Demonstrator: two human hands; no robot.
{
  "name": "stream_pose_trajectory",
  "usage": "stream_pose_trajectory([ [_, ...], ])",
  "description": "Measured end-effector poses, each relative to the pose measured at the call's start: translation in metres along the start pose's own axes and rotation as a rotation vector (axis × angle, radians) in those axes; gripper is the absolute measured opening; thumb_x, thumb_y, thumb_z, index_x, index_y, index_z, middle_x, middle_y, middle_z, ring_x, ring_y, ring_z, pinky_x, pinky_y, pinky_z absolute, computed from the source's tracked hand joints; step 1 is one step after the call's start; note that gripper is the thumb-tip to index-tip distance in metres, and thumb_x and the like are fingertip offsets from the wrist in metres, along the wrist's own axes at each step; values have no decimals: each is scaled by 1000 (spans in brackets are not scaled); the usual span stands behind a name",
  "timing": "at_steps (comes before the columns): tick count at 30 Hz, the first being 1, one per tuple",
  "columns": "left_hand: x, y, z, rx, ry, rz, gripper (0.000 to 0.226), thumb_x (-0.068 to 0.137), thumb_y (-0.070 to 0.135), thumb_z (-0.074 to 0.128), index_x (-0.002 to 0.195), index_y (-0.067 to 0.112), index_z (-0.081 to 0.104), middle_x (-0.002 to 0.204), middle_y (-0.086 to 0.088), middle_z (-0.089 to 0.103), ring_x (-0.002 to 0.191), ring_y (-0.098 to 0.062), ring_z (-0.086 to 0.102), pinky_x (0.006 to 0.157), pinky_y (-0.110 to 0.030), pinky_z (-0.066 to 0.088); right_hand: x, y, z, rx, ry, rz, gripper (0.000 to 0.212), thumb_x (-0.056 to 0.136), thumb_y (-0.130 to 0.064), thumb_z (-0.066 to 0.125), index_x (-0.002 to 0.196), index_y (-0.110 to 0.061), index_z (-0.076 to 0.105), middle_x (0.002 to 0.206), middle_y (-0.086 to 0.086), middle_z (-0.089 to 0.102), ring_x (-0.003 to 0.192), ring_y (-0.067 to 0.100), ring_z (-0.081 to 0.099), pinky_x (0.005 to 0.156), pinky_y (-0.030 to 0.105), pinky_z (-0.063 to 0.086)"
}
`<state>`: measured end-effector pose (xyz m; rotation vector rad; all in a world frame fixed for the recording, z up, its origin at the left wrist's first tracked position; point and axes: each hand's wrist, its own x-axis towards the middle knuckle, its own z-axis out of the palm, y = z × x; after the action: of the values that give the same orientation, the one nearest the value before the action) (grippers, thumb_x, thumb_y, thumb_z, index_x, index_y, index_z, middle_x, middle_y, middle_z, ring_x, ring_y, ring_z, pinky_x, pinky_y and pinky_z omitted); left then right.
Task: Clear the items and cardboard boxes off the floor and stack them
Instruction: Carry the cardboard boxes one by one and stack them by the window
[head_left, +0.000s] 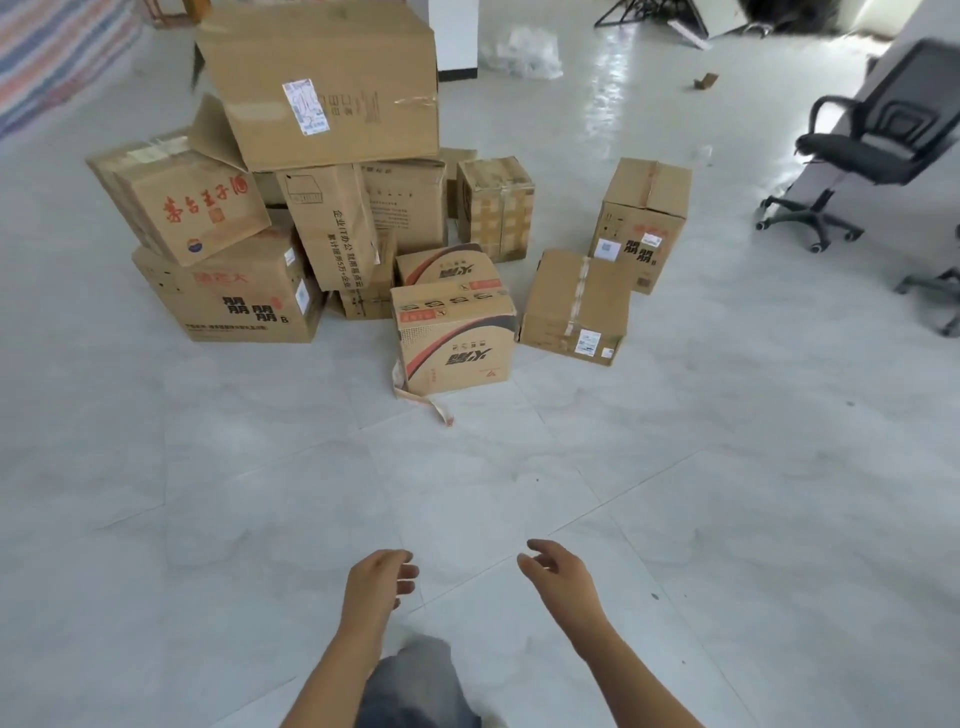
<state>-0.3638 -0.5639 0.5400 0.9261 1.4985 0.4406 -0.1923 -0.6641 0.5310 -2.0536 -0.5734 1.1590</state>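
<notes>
Hiding their contents, taped cardboard boxes (332, 228)

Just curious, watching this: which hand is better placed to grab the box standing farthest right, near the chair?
Probably the right hand: open, empty, and on the same side as the box. The left hand, also empty, would have to reach across.

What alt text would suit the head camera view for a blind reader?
A pile of brown cardboard boxes sits on a pale tiled floor. Nearer, the person's bare left grip and right grip reach out open and empty. A black office chair stands at right.
</notes>
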Motion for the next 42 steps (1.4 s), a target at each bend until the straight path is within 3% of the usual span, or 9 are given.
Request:
stream_pose_trajectory([
  [5,75,60,57,80,-97,-9,15,92,6,49,82,7,60,80,-10,65,76,-24,59,64,-28,43,69,-25,-34,70,113,52,36,91,-29,56,125,-18,54,116,3,58,104,14,54,83,22,39],
  [13,169,202,148,143,-284,82,15,89,8,51,78,9,60,75,-6,64,67,-18,57,64,-28,39,162,-97,-84,225,354,102,24,90,-28,57,114,-24,58,112,-2,58,106,14,54,82,22,37],
  [20,197,218,219,363,-482,-24,17,89,8,52,75,9,60,73,-6,63,64,-17,56,59,-26,39,192,-84,-109,254,461,269,25,89,-26,59,113,-20,60,117,1,59,106,15,54,86,24,38],
  [24,226,245,265,381,-466,-8,17,89,6,50,75,7,59,71,-8,61,61,-18,54,57,-26,38,234,-82,-146,284,520,307,29,90,-26,58,116,-14,60,119,3,57,101,15,53,83,25,37],
  [27,247,271,312,396,-430,31,17,90,6,49,76,7,59,73,-8,62,64,-19,56,61,-27,39,280,-88,-188,289,510,263,32,90,-25,56,120,-12,58,123,3,55,109,16,53,86,25,38],
  [32,265,304,397,394,-385,62,16,91,6,47,80,6,59,76,-10,62,66,-20,54,60,-27,37,361,-107,-292,298,521,147,35,91,-27,56,122,-12,57,127,5,51,116,19,50,91,27,39],
  [37,263,341,485,398,-406,119,19,91,7,49,76,8,60,74,-9,62,65,-19,54,61,-27,39,409,-119,-379,371,557,111,31,90,-26,57,118,-11,59,122,6,56,111,19,52,88,27,39],
  [42,274,352,533,464,-401,86,20,93,9,48,76,9,60,79,-10,64,69,-19,56,63,-26,41,444,-105,-402,335,431,191,32,90,-25,57,118,-10,59,121,7,56,113,20,53,93,30,42],
])
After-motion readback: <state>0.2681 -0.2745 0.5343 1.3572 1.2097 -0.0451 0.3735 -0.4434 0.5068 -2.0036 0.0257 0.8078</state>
